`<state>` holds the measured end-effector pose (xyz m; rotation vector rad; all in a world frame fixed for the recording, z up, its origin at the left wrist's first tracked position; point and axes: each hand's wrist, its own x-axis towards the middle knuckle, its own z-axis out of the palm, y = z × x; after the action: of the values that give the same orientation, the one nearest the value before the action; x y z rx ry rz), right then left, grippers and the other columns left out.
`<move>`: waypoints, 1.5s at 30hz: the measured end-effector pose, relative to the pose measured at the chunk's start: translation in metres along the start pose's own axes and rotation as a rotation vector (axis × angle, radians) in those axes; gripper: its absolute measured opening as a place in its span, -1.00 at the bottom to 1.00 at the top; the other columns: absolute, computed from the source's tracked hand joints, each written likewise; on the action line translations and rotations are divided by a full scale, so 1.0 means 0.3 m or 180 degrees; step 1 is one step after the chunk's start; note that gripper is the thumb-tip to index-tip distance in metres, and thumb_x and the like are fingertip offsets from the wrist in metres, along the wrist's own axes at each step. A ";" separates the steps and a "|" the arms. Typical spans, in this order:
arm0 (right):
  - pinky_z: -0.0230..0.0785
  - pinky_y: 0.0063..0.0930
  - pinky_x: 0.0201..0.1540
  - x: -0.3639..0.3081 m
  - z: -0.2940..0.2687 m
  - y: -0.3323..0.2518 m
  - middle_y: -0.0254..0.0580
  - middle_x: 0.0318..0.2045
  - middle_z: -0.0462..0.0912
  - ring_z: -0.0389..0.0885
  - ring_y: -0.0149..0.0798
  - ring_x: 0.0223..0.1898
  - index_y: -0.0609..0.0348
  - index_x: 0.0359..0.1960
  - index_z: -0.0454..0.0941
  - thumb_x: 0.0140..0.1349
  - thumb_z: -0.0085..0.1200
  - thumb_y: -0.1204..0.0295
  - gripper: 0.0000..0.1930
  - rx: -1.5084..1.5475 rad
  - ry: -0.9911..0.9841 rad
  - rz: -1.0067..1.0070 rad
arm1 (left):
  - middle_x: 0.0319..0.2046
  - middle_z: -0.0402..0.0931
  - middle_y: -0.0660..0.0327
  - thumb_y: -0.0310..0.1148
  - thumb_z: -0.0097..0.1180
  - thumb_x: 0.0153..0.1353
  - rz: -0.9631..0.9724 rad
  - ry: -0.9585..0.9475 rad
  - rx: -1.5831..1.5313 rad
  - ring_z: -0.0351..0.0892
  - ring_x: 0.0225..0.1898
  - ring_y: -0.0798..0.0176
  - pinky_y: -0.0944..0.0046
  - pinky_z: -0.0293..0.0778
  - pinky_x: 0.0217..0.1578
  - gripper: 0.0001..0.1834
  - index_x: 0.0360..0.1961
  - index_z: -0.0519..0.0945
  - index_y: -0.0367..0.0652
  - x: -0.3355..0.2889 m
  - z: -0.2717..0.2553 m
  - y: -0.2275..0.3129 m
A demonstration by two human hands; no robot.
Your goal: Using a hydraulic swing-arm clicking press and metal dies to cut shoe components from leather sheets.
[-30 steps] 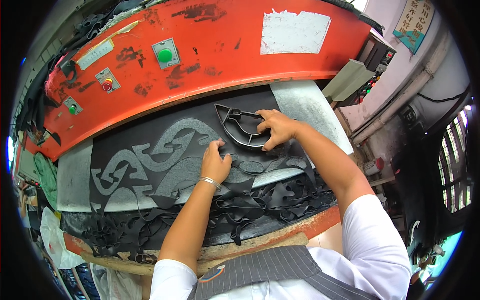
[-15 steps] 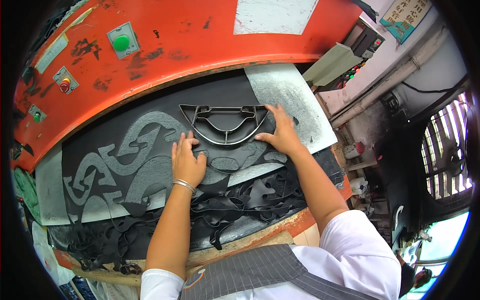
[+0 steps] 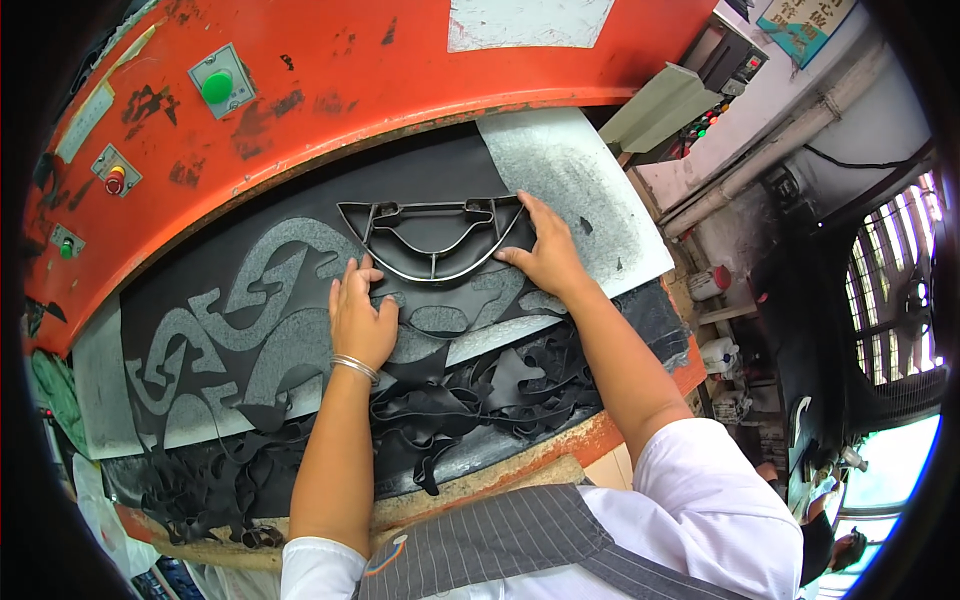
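A metal cutting die [image 3: 432, 275], a crescent-shaped frame with inner struts, lies on a black leather-like sheet [image 3: 430, 165]. My right hand [image 3: 552, 255] grips the die's right end, with the thumb at the curved edge and the fingers at the upper corner. At the die's lower left edge is my left hand [image 3: 362, 318], its fingers spread and its fingertips close to the rim; whether they touch it is unclear. Curved cut-outs [image 3: 290, 240] in the sheet bare the pale cutting board [image 3: 590, 175] underneath.
An orange press [image 3: 330, 70] with a green button [image 3: 217, 87] and a red button [image 3: 115, 180] spans the far side. Black offcuts [image 3: 470, 400] heap along the near edge. A control box [image 3: 735, 65] stands at the far right. Another person [image 3: 840, 550] is at the lower right.
The view has shifted slightly, so the press and board appear displaced. The die and both hands keep almost the same places on the sheet.
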<state>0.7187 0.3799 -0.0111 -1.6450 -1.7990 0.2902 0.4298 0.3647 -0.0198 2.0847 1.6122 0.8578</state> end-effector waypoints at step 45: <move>0.29 -0.19 0.14 -0.150 -0.055 -0.245 0.06 0.00 0.53 0.46 0.00 0.05 0.23 0.16 0.39 0.02 0.35 0.26 -0.33 0.0217 0.0782 -0.0016 | -0.09 0.54 0.17 -0.42 0.03 0.29 -0.0203 0.2057 -0.1253 0.49 0.00 0.28 0.25 0.45 -0.02 -0.75 -0.04 0.54 -0.23 -0.162 -0.578 -0.400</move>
<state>0.6693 0.3198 0.0292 -1.5556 -1.5919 0.1382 0.2194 0.3384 0.0236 1.5513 1.5978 1.7886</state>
